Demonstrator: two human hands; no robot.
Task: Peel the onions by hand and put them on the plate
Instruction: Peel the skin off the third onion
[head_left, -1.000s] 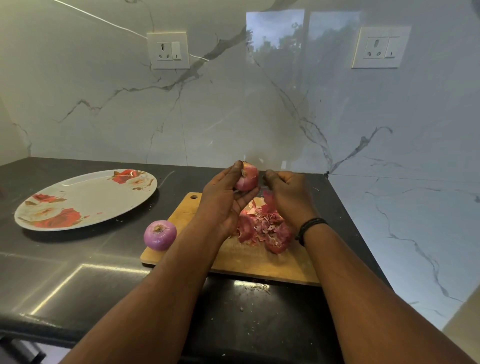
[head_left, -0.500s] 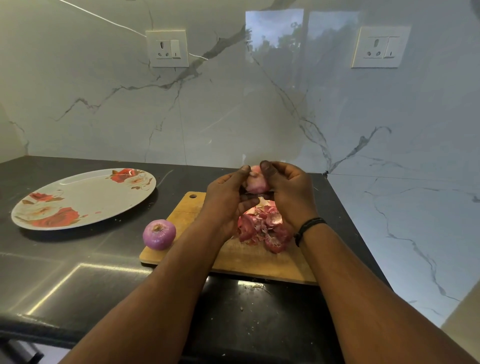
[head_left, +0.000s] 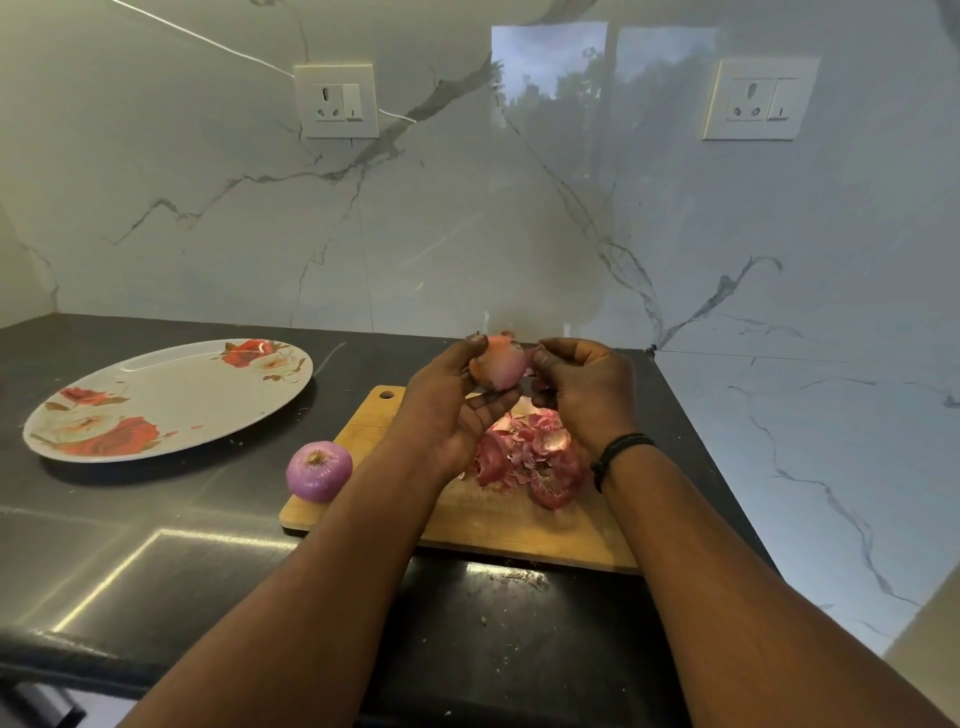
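Note:
My left hand (head_left: 447, 410) grips a pink, partly skinned onion (head_left: 497, 364) above the wooden cutting board (head_left: 519, 530). My right hand (head_left: 584, 395) is against the onion's right side, thumb and fingers pinching at its skin. A pile of red onion skins (head_left: 535, 460) lies on the board under my hands. A purple peeled onion (head_left: 318, 471) rests at the board's left edge. The oval floral plate (head_left: 166, 397) lies on the dark counter to the left, with nothing on it.
The black counter (head_left: 130, 545) ends at a front edge near me and meets marble walls behind and to the right. Two wall sockets (head_left: 336, 101) (head_left: 756, 98) sit high on the back wall. Bits of skin lie in front of the board (head_left: 511, 577).
The onion has turned in my left hand, showing more pale surface. My right hand has shifted from over the onion's top to its right side.

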